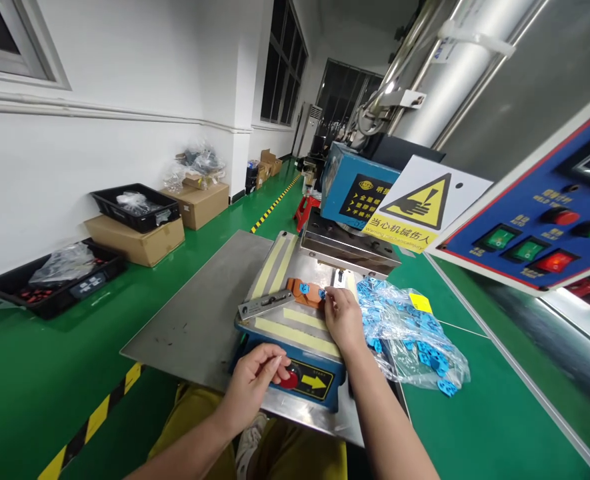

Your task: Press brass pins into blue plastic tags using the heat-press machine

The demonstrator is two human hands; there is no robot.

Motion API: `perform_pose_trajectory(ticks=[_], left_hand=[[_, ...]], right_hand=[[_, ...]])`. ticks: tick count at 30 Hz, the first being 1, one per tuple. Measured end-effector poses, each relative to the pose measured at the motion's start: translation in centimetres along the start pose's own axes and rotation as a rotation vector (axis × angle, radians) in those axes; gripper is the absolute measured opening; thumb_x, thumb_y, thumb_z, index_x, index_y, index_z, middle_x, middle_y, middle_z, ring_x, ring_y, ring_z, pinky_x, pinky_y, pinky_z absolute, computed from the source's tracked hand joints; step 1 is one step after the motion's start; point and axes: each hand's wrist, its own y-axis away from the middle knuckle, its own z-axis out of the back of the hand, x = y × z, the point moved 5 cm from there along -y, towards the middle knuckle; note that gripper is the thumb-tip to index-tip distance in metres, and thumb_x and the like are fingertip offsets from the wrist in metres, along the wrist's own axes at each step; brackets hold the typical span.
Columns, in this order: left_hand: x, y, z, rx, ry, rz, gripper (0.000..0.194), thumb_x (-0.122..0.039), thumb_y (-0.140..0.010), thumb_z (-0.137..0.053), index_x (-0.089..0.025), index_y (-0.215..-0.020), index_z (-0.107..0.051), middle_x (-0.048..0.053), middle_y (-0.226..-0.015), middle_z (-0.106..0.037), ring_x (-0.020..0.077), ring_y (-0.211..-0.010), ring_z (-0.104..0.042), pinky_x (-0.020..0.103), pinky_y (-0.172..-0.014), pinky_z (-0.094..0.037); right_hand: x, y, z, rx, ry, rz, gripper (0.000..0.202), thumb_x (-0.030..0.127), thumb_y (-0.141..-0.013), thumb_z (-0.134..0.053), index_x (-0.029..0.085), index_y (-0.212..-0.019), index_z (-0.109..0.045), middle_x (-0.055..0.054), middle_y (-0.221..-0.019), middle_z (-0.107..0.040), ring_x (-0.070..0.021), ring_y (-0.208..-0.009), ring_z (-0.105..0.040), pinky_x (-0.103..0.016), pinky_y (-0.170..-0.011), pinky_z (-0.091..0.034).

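An orange-brown fixture [305,294] with small blue parts [304,288] on it lies on the machine's base plate [269,275]. My right hand [343,320] is at the fixture's right end, its thumb and fingertips pinched at a blue part there. Lower and to the left, my left hand [257,377] hovers in front of the base, fingers curled together near a red button [289,379]; whether something small is between them cannot be made out. A metal bracket [265,305] sits left of the fixture.
A clear bag of blue parts [419,333] lies right of the base. The blue press head [355,183] and a warning card [427,203] hang above. The control panel [539,220] juts in at right. Black trays [137,207] and cartons [202,203] stand along the wall.
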Motion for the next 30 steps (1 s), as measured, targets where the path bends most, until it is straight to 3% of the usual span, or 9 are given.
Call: perform_pose_trajectory(ticks=[5,12,18,22,30], left_hand=[[0.0,0.1,-0.1,-0.003,0.096,0.051,0.037,-0.051,-0.083,-0.062,-0.015,-0.092,-0.063,0.008,-0.083,-0.067,0.0152,-0.070,-0.059,0.025,-0.063,-0.046],[0.0,0.0,-0.6,-0.032,0.345,0.172,0.044,-0.052,-0.069,-0.077,-0.015,-0.087,-0.062,0.007,-0.084,-0.065,0.0135,-0.070,-0.057,0.026,-0.064,-0.044],[0.0,0.0,-0.7,-0.014,0.423,0.200,0.040,-0.047,-0.069,-0.079,-0.015,-0.087,-0.062,0.008,-0.091,-0.065,0.0142,-0.076,-0.058,0.026,-0.068,-0.044],[-0.2,0.0,-0.6,-0.012,0.365,0.179,0.039,-0.048,-0.070,-0.077,-0.015,-0.086,-0.062,0.007,-0.089,-0.064,0.0135,-0.074,-0.056,0.026,-0.068,-0.044],[-1.4,0.3,-1.2,0.087,0.009,0.046,0.035,-0.051,-0.080,-0.065,-0.016,-0.083,-0.063,0.001,-0.066,-0.055,0.0119,-0.064,-0.051,0.023,-0.063,-0.044]], right_hand=[[-0.3,-0.1,-0.4,0.042,-0.020,-0.004,0.029,0.021,-0.094,-0.039,0.018,-0.096,-0.067,-0.011,-0.088,-0.066,-0.0231,-0.084,-0.060,-0.037,-0.077,-0.049],[-0.8,-0.5,-0.5,0.015,-0.120,-0.088,0.018,0.025,-0.090,-0.049,0.020,-0.085,-0.065,-0.007,-0.083,-0.066,-0.0207,-0.079,-0.060,-0.034,-0.073,-0.049],[-1.1,-0.6,-0.6,0.037,-0.189,-0.128,0.018,0.025,-0.089,-0.051,0.020,-0.082,-0.067,-0.007,-0.080,-0.065,-0.0202,-0.075,-0.061,-0.033,-0.072,-0.049],[-1.1,-0.4,-0.5,0.013,-0.168,-0.119,0.021,0.024,-0.089,-0.049,0.020,-0.084,-0.069,-0.007,-0.079,-0.065,-0.0206,-0.075,-0.061,-0.033,-0.071,-0.049],[-0.6,-0.2,-0.5,0.038,0.000,-0.006,0.031,0.016,-0.092,-0.040,0.019,-0.090,-0.071,-0.010,-0.083,-0.065,-0.0218,-0.080,-0.059,-0.033,-0.073,-0.048]])
